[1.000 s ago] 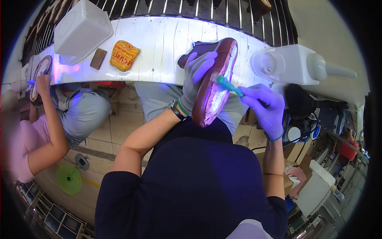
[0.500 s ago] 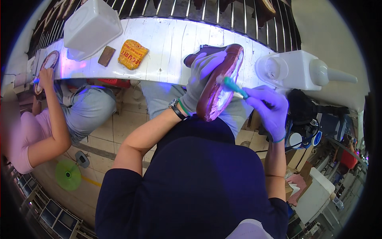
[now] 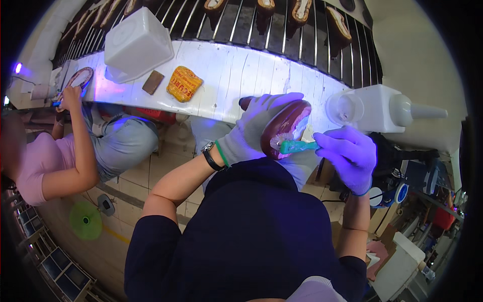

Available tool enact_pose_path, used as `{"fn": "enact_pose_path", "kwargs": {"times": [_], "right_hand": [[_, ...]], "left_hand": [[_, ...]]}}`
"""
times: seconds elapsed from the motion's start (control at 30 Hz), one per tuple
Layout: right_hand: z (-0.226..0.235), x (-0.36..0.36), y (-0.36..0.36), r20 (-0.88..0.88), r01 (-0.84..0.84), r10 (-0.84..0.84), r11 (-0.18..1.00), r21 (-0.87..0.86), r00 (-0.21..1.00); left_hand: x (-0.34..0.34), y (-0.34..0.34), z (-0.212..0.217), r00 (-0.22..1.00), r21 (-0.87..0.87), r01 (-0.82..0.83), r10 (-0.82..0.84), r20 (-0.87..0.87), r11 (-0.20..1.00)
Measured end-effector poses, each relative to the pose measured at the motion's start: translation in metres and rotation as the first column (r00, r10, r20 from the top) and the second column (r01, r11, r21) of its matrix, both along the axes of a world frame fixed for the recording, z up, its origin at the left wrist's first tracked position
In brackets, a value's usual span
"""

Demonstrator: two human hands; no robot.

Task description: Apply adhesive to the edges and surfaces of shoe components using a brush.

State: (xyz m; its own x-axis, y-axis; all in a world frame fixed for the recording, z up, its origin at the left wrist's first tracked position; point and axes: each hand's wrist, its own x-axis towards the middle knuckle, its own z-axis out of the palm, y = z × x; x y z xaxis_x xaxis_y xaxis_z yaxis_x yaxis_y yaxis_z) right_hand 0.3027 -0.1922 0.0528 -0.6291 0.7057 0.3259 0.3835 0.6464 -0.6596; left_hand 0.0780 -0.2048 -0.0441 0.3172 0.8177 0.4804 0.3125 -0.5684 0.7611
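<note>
The left hand point(image 3: 261, 123), in a pale glove, is wrapped around a brown shoe sole point(image 3: 284, 128), fingers curled over its upper edge, holding it just above the near edge of the white worktop point(image 3: 236, 70); the sole's long axis runs tilted, its lower end toward the person and its upper end up and to the right; the right hand point(image 3: 349, 156), in a purple glove, is pinched shut around a small green brush point(image 3: 297, 146) whose head touches the sole's lower end, so the sole lies directly left of that grip; a white dispenser bottle point(image 3: 382, 108) lies just right; an orange sponge point(image 3: 183, 83) sits well left; a co-worker's hand point(image 3: 70, 95) works on another sole at the far left.
</note>
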Motion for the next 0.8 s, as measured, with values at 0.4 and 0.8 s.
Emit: {"fn": "enact_pose_path", "kwargs": {"times": [0.4, 0.8], "right_hand": [[0.036, 0.004, 0.070, 0.138, -0.049, 0.006, 0.951, 0.306, 0.990], [0.046, 0.016, 0.095, 0.158, -0.041, 0.035, 0.999, 0.033, 0.987]], "left_hand": [[-0.022, 0.081, 0.016, 0.794, -0.441, 0.608, -0.520, 0.315, 0.660], [-0.026, 0.133, 0.014, 0.718, -0.726, 0.567, -0.666, 0.203, 0.390]]}}
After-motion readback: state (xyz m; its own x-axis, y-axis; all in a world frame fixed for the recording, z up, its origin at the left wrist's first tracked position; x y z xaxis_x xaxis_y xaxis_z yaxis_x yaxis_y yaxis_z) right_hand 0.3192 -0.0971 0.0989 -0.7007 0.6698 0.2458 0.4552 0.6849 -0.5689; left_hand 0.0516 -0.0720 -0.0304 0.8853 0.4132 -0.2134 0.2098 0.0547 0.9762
